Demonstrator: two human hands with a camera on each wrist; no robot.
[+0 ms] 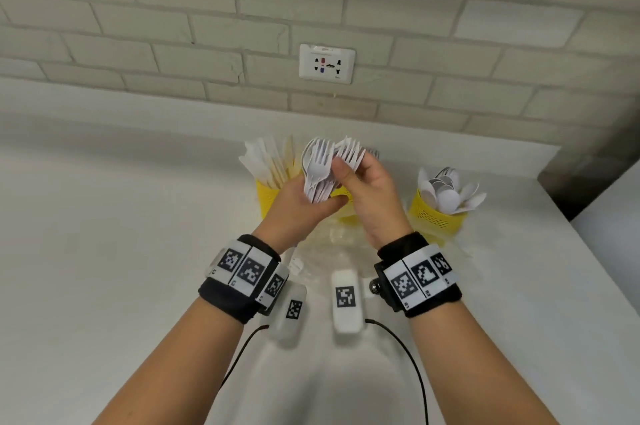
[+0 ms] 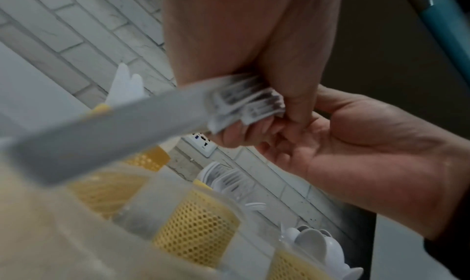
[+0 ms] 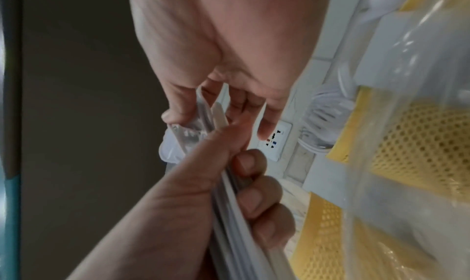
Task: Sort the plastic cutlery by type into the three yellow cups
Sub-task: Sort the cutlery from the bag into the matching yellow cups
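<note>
A fanned bundle of white plastic forks [image 1: 320, 164] is held in both hands above the middle yellow cup [image 1: 346, 213], which is mostly hidden behind them. My left hand [image 1: 322, 202] grips the fork handles [image 2: 244, 101] from below. My right hand [image 1: 349, 168] pinches the tined ends [image 3: 201, 121] with thumb and fingers. The left yellow cup [image 1: 266, 197] holds white knives [image 1: 266, 161]. White spoons [image 1: 446, 190] fill the right yellow cup [image 1: 434, 220]. In the left wrist view, more forks [image 2: 223, 179] stand in the middle cup.
A white counter [image 1: 121, 234] runs to a brick wall with a socket [image 1: 327, 63]. A crumpled clear plastic bag [image 1: 332, 241] lies in front of the cups. The counter's right edge [image 1: 588, 251] drops off beside the spoon cup.
</note>
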